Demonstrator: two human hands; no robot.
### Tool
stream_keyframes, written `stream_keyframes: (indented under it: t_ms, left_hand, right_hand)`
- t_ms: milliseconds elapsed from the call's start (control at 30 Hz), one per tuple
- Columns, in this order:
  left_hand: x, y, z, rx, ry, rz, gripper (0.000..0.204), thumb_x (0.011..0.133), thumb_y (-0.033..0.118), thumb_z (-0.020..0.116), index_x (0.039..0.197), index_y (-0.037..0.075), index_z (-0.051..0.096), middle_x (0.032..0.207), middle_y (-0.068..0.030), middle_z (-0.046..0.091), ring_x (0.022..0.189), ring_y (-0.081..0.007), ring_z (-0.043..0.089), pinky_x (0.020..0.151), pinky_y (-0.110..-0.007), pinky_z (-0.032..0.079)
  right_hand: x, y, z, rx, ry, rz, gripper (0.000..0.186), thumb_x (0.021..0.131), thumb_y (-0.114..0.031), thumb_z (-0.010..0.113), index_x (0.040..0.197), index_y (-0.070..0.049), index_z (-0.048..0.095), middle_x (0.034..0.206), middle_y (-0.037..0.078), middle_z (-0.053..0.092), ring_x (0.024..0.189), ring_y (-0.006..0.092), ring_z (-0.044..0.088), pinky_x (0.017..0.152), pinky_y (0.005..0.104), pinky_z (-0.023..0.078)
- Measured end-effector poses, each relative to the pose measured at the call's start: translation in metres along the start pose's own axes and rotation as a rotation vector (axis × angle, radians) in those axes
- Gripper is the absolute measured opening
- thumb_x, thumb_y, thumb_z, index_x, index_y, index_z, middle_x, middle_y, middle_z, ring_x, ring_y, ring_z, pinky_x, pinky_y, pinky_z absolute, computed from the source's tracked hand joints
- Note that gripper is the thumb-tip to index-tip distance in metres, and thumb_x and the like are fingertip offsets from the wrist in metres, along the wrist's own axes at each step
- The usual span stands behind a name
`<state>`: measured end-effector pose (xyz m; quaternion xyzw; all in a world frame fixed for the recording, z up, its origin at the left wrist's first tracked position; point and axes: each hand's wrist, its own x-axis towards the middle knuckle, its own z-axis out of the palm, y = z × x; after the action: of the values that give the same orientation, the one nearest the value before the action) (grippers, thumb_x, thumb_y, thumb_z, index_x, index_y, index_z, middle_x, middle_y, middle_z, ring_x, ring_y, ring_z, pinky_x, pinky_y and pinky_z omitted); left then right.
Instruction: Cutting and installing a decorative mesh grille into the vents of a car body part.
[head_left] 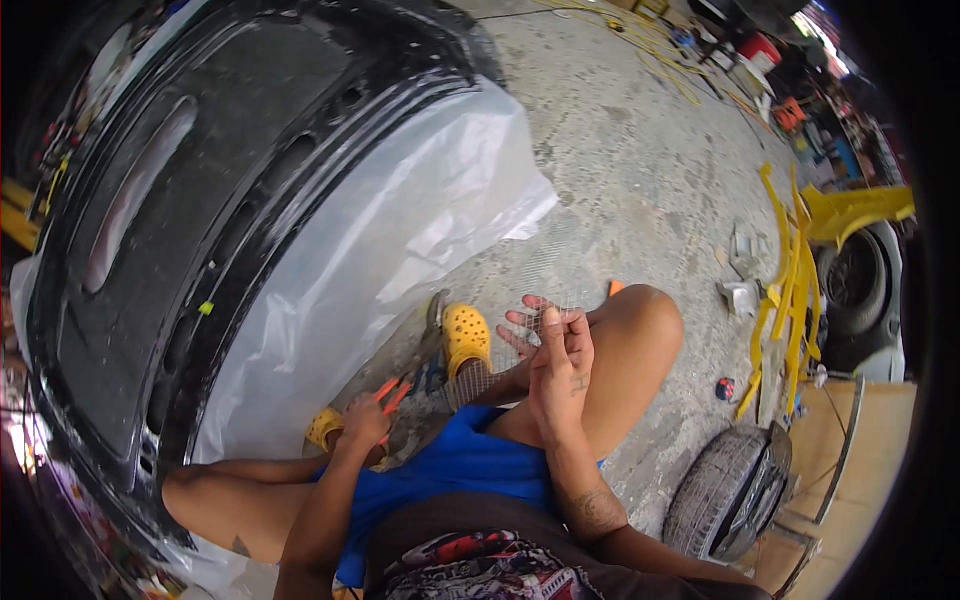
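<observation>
My left hand (365, 420) is closed round a hand tool with two orange handles (394, 396), held low between my knees. The handles stand a little apart, and its working end is hard to make out. In front of my right knee, my right hand (558, 360) is raised with the thumb pressed toward the fingers on a thin, see-through wire mesh (535, 270). Other fingers spread out behind the mesh. A gridded part of the mesh also shows low near my yellow clog (466, 336), but its full outline is lost against the floor.
A large black car panel (270, 70) stands at the left, with white plastic sheeting (400, 200) along it. To the right lie a tyre (715, 490), yellow body parts (790, 290) and a wooden board (880, 460). A yellow cord (660, 60) runs over the concrete floor at the back.
</observation>
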<state>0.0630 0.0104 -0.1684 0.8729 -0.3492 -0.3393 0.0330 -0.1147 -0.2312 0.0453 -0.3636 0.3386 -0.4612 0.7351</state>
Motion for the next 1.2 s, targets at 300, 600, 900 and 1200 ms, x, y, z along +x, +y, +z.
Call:
stream_keyframes:
  t_ms: [300, 600, 900, 1200]
  left_hand:
    - [0.036, -0.023, 0.070, 0.016, -0.173, -0.065, 0.072, 0.092, 0.036, 0.075, 0.141, -0.006, 0.043, 0.146, -0.0257, 0.047, 0.136, -0.0410, 0.051, 0.115, -0.050, 0.041]
    - [0.002, -0.016, -0.059, -0.290, 0.155, 0.148, 0.055, 0.107, 0.048, 0.049, 0.138, 0.005, 0.060, 0.143, -0.0182, 0.062, 0.129, -0.0351, 0.060, 0.113, -0.042, 0.043]
    - [-0.158, -0.035, -0.203, -1.539, 0.456, 0.245, 0.032, 0.103, 0.028, 0.066, 0.109, -0.003, 0.071, 0.104, -0.0140, 0.074, 0.092, -0.0192, 0.070, 0.081, -0.032, 0.055]
    - [-0.165, -0.046, -0.186, -1.534, 0.603, 0.134, 0.012, 0.098, 0.009, 0.074, 0.099, -0.003, 0.072, 0.090, -0.0061, 0.073, 0.081, -0.0104, 0.067, 0.075, -0.025, 0.055]
  right_hand:
    - [0.012, 0.025, 0.006, 0.179, 0.047, 0.051, 0.011, 0.110, -0.016, 0.053, 0.107, -0.005, 0.051, 0.129, 0.021, 0.060, 0.118, 0.0329, 0.064, 0.099, 0.0608, 0.058]
    - [0.018, 0.037, 0.070, 0.259, -0.073, 0.220, 0.027, 0.108, -0.015, 0.056, 0.126, 0.004, 0.050, 0.137, 0.021, 0.056, 0.129, 0.0341, 0.057, 0.112, 0.0619, 0.049]
    - [0.011, 0.082, 0.149, 0.229, -0.274, 0.336, 0.015, 0.107, -0.014, 0.057, 0.111, 0.001, 0.058, 0.131, 0.021, 0.060, 0.125, 0.0340, 0.060, 0.112, 0.0613, 0.050]
    - [-0.021, 0.106, 0.156, -0.067, -0.543, 0.592, 0.040, 0.101, -0.006, 0.067, 0.137, 0.002, 0.053, 0.125, 0.018, 0.068, 0.112, 0.0264, 0.071, 0.097, 0.0417, 0.061]
